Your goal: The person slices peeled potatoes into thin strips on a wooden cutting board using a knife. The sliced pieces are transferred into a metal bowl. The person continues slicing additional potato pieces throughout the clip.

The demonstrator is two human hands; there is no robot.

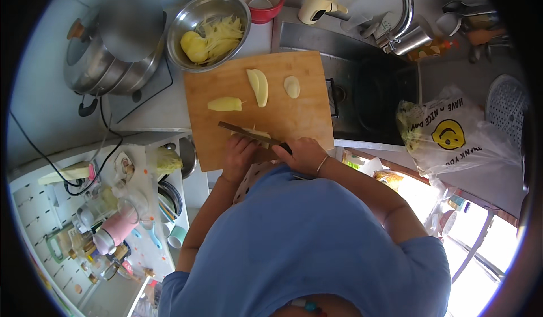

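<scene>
A wooden cutting board (314,108) lies in front of me. My right hand (305,154) grips the dark handle of a kitchen knife (240,130), its blade pointing left across the board's near part. Beside the blade, the curled fingers of my left hand (240,152) press on a piece of potato, mostly hidden beneath them. Thin pale potato strips (259,130) show along the blade's far side. Farther up the board are a potato wedge (258,88), a potato chunk (225,104) and a flat potato slice (292,87).
Behind the board stands a steel bowl (180,29) with potato shreds and a peeled potato. A red bowl (266,15) holds a white spoon. The sink (350,68) adjoins on the right, near a plastic bag (441,127). A steel pot (104,71) stands left.
</scene>
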